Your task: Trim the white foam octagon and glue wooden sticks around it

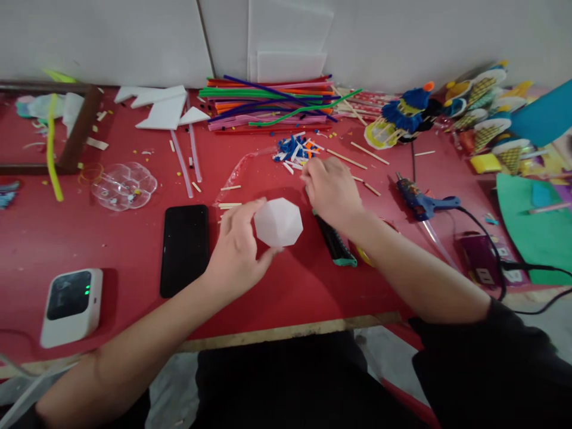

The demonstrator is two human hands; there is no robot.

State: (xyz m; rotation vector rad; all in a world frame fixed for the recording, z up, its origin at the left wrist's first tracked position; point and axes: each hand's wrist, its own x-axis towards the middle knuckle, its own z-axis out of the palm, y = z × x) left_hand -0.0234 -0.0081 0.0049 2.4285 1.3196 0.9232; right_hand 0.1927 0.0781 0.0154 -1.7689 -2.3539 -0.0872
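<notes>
My left hand holds a white octagonal piece, possibly folded paper, by its edge between thumb and fingers. Faint creases run from its middle to the corners. My right hand is closed, its fingertips bent down at the near side of a small heap of cut bits in blue, white and orange. Whatever those fingertips pinch, if anything, is hidden. Beneath the right hand and wrist lies a black and green utility knife, its far end partly covered by the hand.
A black phone and a white device with green lights lie left. Colourful pipe cleaners are bundled at the back. At right rest a blue glue gun with its cord, finished figures and a green sheet. Wooden sticks lie about.
</notes>
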